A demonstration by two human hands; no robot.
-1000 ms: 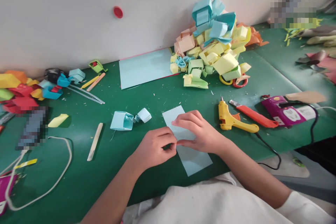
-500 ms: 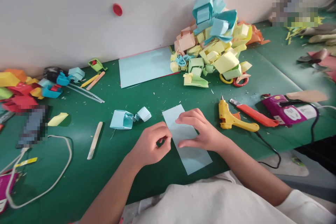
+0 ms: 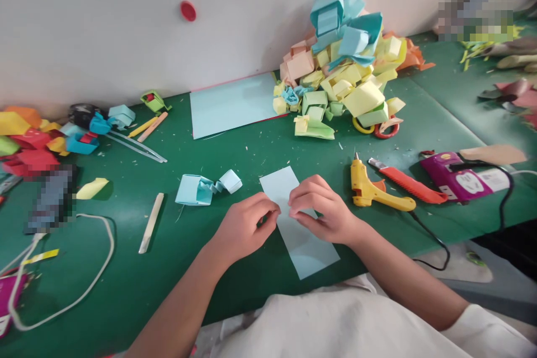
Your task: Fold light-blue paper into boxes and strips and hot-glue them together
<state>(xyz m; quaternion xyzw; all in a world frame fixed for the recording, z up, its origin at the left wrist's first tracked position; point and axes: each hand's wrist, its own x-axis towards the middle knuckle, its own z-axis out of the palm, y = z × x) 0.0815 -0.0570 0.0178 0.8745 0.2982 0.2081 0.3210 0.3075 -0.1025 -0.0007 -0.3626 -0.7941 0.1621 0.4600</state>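
We see smooth, matt paper in the pale blue sheet (image 3: pixel 314 257) and crisply creased paper in the folded blue piece (image 3: pixel 193 190). Our worktop (image 3: pixel 117 302) looks smooth, with a soft sheen. We take the heaped shapes (image 3: pixel 361 96) for matt paper too. The glue gun (image 3: pixel 376 196) shows a yellow plastic body and a metal-looking nozzle (image 3: pixel 356 157); the cutter (image 3: pixel 408 181) pairs a ridged orange plastic handle with a metal blade (image 3: pixel 376 163). We read the stick (image 3: pixel 151 224) as bare, unvarnished wood, and our garment (image 3: pixel 348 324) as matt, lightly wrinkled cloth.
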